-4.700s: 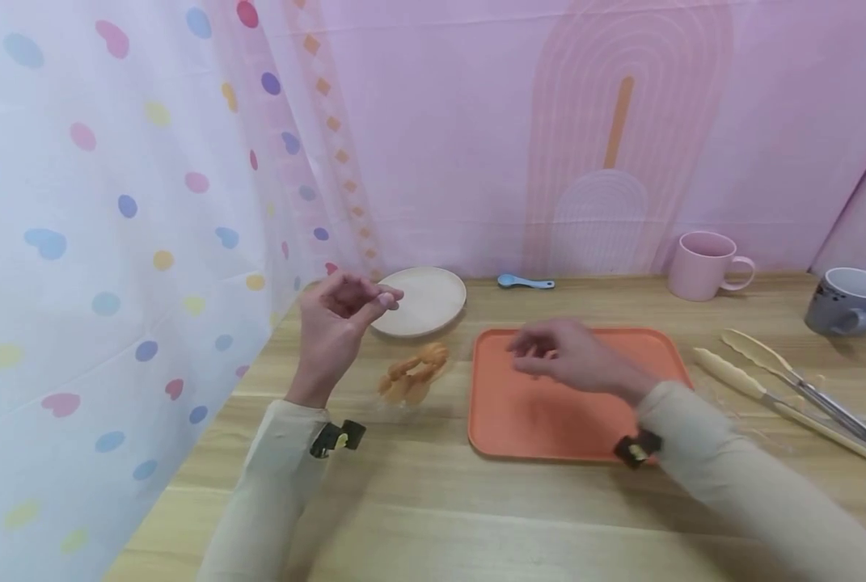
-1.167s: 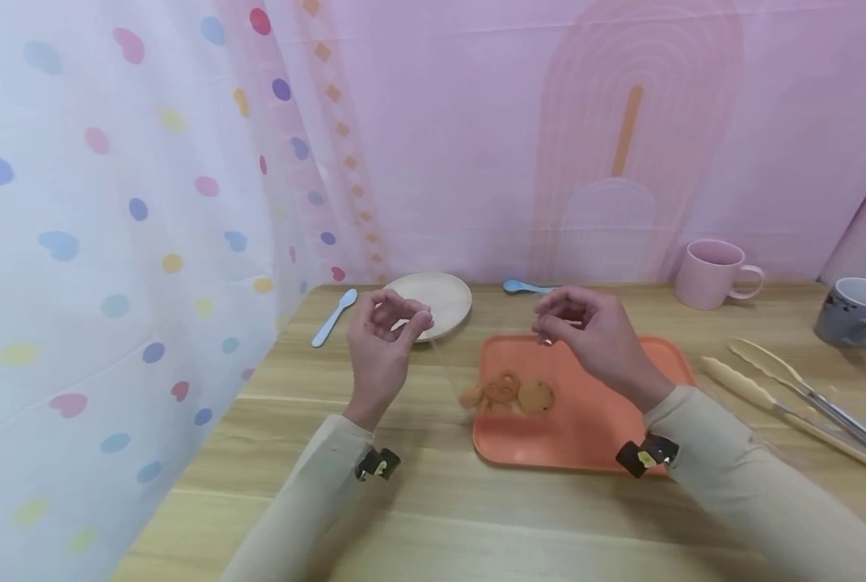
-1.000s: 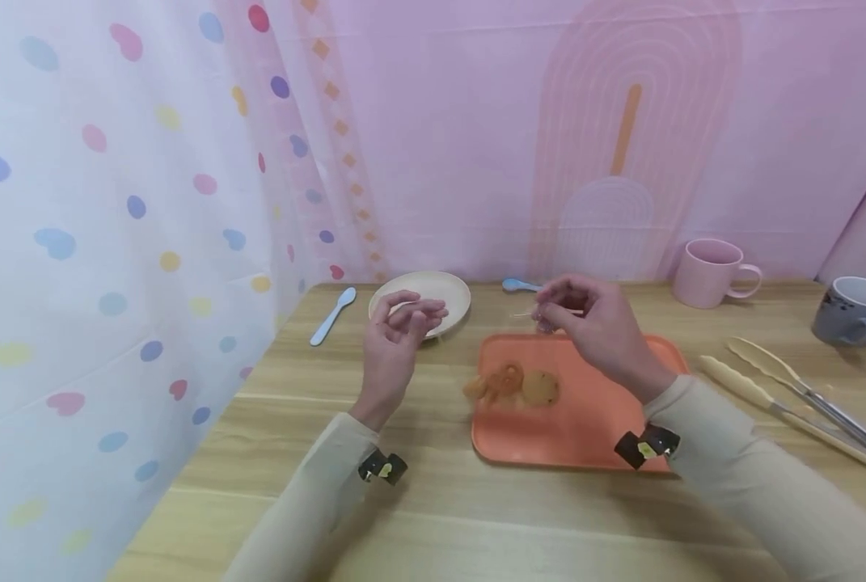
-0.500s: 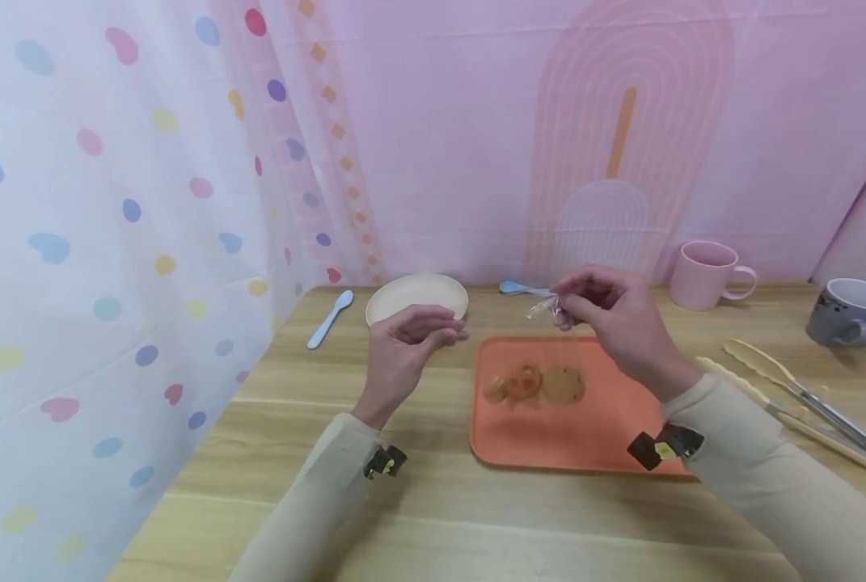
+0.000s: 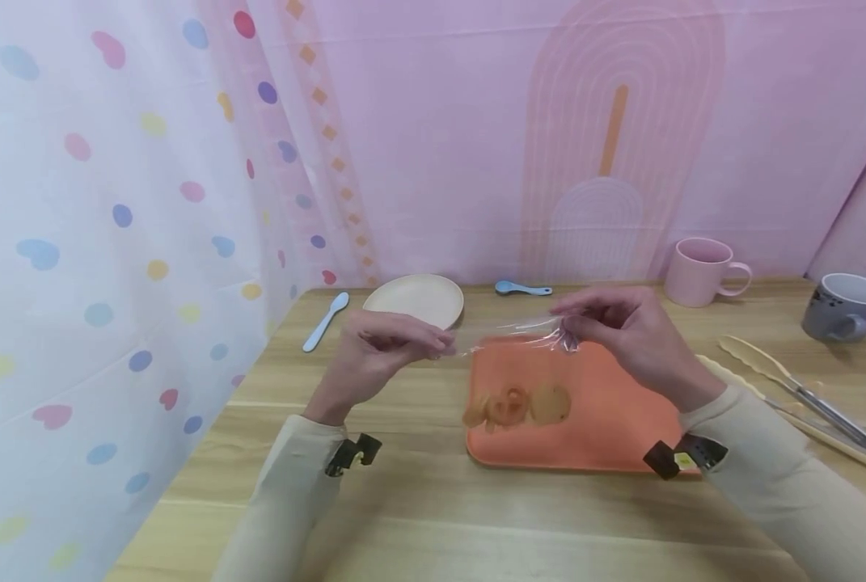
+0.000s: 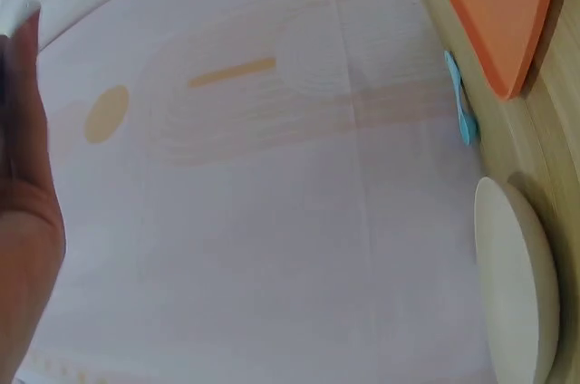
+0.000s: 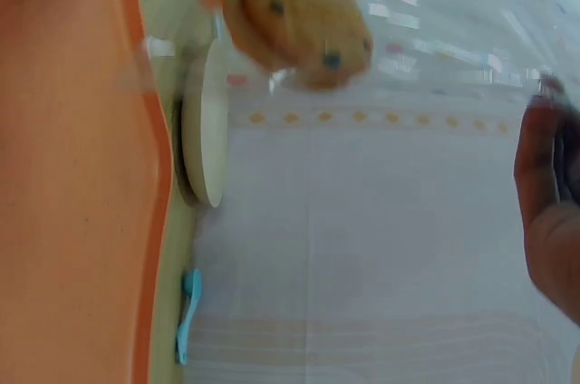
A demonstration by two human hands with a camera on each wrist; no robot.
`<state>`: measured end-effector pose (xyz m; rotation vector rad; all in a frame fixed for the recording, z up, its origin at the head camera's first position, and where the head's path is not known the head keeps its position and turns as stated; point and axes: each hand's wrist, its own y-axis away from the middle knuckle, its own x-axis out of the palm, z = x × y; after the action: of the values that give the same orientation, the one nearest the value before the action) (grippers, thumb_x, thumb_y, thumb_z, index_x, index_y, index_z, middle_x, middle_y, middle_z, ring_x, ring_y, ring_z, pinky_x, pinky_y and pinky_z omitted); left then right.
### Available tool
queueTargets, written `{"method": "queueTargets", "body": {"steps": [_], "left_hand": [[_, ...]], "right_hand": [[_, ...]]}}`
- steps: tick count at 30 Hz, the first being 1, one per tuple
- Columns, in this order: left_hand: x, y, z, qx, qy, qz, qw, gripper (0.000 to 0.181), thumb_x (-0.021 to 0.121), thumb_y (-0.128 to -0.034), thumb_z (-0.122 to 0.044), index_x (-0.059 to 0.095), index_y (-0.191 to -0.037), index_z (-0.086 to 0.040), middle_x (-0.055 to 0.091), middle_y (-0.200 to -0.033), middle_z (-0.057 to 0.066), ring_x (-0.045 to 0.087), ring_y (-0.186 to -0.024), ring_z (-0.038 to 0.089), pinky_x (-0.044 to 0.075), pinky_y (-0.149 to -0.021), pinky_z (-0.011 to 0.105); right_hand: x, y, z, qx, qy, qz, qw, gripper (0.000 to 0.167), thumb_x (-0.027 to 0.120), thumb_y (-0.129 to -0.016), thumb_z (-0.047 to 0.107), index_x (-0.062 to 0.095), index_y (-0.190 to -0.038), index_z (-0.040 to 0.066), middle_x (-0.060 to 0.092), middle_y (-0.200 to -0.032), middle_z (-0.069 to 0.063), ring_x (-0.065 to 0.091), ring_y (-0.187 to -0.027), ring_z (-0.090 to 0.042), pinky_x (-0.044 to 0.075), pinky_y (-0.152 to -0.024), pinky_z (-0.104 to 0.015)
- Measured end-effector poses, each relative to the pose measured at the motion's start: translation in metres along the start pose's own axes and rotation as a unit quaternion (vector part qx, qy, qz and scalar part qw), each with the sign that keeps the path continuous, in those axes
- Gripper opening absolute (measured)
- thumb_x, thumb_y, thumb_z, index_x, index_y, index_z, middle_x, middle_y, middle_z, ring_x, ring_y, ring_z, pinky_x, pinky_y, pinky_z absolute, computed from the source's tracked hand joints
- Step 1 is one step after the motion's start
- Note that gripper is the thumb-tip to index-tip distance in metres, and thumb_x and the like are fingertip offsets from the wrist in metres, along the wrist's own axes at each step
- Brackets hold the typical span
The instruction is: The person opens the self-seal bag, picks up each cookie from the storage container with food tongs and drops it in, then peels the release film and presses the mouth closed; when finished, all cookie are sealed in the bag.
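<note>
A clear plastic bag [image 5: 520,329] is stretched between my two hands above the orange tray [image 5: 622,428]. My left hand [image 5: 374,360] pinches the left end of its top edge. The opposite end, bunched and crinkled, is pinched by my right hand [image 5: 636,343]. Low in the bag hang several golden-brown pieces of food [image 5: 509,406], some round and biscuit-like, over the tray's left part. In the right wrist view the food [image 7: 308,22] shows dark spots on a round piece, through shiny film. The left wrist view catches only part of my left hand [image 6: 27,194].
A cream plate [image 5: 418,299] stands behind my left hand, with a pale blue spoon [image 5: 326,322] left of it. A blue measuring spoon [image 5: 522,288] lies at the back. To the right are tongs [image 5: 804,388], a pink mug [image 5: 700,272] and a grey mug [image 5: 843,307].
My left hand, loosely spread half a second ago, now pinches the bag and sits further left and lower. The bag's top edge has become taut. Earlier, the food hung left of the tray.
</note>
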<state>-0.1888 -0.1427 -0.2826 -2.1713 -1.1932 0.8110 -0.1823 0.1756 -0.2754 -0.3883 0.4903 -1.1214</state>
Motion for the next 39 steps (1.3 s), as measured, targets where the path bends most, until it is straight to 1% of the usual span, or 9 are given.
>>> {"method": "queueTargets", "body": {"steps": [5, 12, 15, 21, 25, 28, 31, 36, 39], "left_hand": [[-0.005, 0.003, -0.007, -0.047, 0.032, 0.028, 0.998, 0.01, 0.063, -0.0864, 0.017, 0.071, -0.086, 0.01, 0.079, -0.097, -0.005, 0.078, -0.086, 0.014, 0.065, -0.073, 0.034], [-0.003, -0.001, -0.014, -0.072, 0.016, 0.029, 0.9969, 0.013, 0.056, -0.0868, 0.017, 0.066, -0.082, 0.011, 0.078, -0.09, -0.008, 0.077, -0.079, 0.012, 0.065, -0.068, 0.035], [-0.003, -0.003, -0.015, -0.065, 0.022, 0.038, 0.9969, 0.014, 0.054, -0.0856, 0.017, 0.066, -0.082, 0.01, 0.078, -0.089, -0.007, 0.077, -0.078, 0.013, 0.065, -0.067, 0.038], [-0.001, -0.006, -0.02, -0.006, 0.018, 0.05, 0.9986, 0.005, 0.07, -0.0832, 0.007, 0.069, -0.078, 0.006, 0.078, -0.084, -0.005, 0.076, -0.071, 0.015, 0.062, -0.055, 0.029], [0.0, -0.011, -0.03, -0.001, -0.028, 0.039, 0.9989, 0.01, 0.079, -0.0784, 0.007, 0.072, -0.076, 0.001, 0.078, -0.078, 0.0, 0.074, -0.064, 0.016, 0.062, -0.056, 0.031], [-0.001, -0.016, -0.04, -0.01, -0.068, 0.039, 0.9969, 0.015, 0.081, -0.074, 0.011, 0.075, -0.078, -0.003, 0.077, -0.076, 0.009, 0.073, -0.064, 0.016, 0.064, -0.059, 0.035], [-0.002, -0.022, -0.046, -0.012, -0.1, 0.06, 0.9931, 0.015, 0.082, -0.0744, 0.01, 0.077, -0.082, -0.002, 0.077, -0.078, 0.013, 0.074, -0.068, 0.013, 0.065, -0.063, 0.034], [-0.003, -0.033, -0.055, -0.009, -0.174, 0.11, 0.9785, 0.011, 0.081, -0.078, 0.005, 0.079, -0.085, -0.003, 0.078, -0.08, 0.009, 0.073, -0.073, 0.005, 0.064, -0.065, 0.027], [-0.007, -0.042, -0.063, -0.038, -0.213, 0.142, 0.9659, 0.012, 0.082, -0.0777, 0.004, 0.08, -0.085, -0.005, 0.079, -0.081, 0.007, 0.073, -0.071, 0.004, 0.064, -0.065, 0.025]], "right_hand": [[-0.005, 0.002, 0.001, -0.043, -0.012, 0.076, 0.9961, 0.025, 0.058, -0.093, -0.013, 0.077, -0.095, 0.003, 0.075, -0.091, 0.001, 0.07, -0.081, -0.011, 0.06, -0.071, -0.024], [-0.008, 0.008, 0.007, -0.066, 0.045, 0.101, 0.9916, 0.032, 0.056, -0.092, -0.017, 0.075, -0.084, 0.007, 0.072, -0.092, 0.0, 0.069, -0.086, -0.007, 0.06, -0.072, -0.021], [-0.008, 0.01, 0.011, -0.071, 0.052, 0.106, 0.9905, 0.033, 0.055, -0.091, -0.019, 0.075, -0.084, 0.006, 0.073, -0.092, 0.001, 0.069, -0.087, -0.006, 0.06, -0.072, -0.02], [-0.003, 0.014, 0.024, -0.115, 0.091, 0.117, 0.9823, 0.032, 0.057, -0.088, -0.021, 0.074, -0.086, 0.006, 0.073, -0.092, 0.001, 0.069, -0.086, -0.006, 0.06, -0.071, -0.02], [-0.002, 0.016, 0.032, -0.133, 0.091, 0.11, 0.9807, 0.035, 0.053, -0.089, -0.024, 0.074, -0.088, 0.005, 0.073, -0.097, 0.004, 0.069, -0.09, -0.006, 0.06, -0.077, -0.019], [-0.002, 0.016, 0.033, -0.109, 0.07, 0.092, 0.9874, 0.037, 0.046, -0.092, -0.022, 0.074, -0.09, 0.001, 0.074, -0.098, 0.003, 0.069, -0.091, -0.009, 0.06, -0.08, -0.02], [-0.003, 0.016, 0.03, -0.072, 0.053, 0.079, 0.9928, 0.038, 0.042, -0.096, -0.018, 0.075, -0.091, 0.0, 0.074, -0.096, -0.001, 0.069, -0.09, -0.012, 0.061, -0.08, -0.024], [-0.008, 0.013, 0.017, -0.055, 0.08, 0.117, 0.9884, 0.037, 0.044, -0.094, -0.018, 0.074, -0.092, 0.003, 0.074, -0.099, -0.003, 0.07, -0.093, -0.01, 0.061, -0.081, -0.023], [-0.008, 0.011, 0.009, -0.061, 0.137, 0.15, 0.9772, 0.036, 0.051, -0.092, -0.017, 0.075, -0.097, 0.009, 0.075, -0.105, -0.001, 0.069, -0.099, -0.006, 0.059, -0.083, -0.021]]}}
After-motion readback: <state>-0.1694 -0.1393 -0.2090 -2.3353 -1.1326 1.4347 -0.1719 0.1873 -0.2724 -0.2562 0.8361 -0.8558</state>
